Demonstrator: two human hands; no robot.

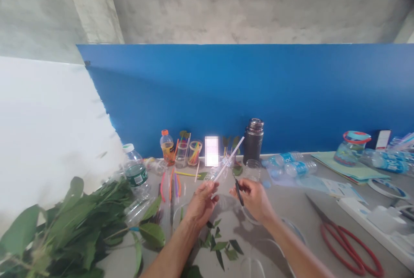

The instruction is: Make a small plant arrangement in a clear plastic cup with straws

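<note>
My left hand [202,202] is closed around the lower end of a white straw [230,157] that slants up to the right. My right hand [254,197] is closed on a small dark tool [238,191], which looks like small scissors, held just right of the straw. Both hands hover above the grey table [291,209], over cut clear plastic pieces and scattered green leaf bits [221,245].
A leafy branch pile [71,230] fills the left. Water bottles [136,172], an orange drink bottle [167,146], cups of coloured straws [194,153] and a dark flask [253,140] stand along the blue wall. Red-handled scissors [349,243] lie at the right, near a power strip [381,222].
</note>
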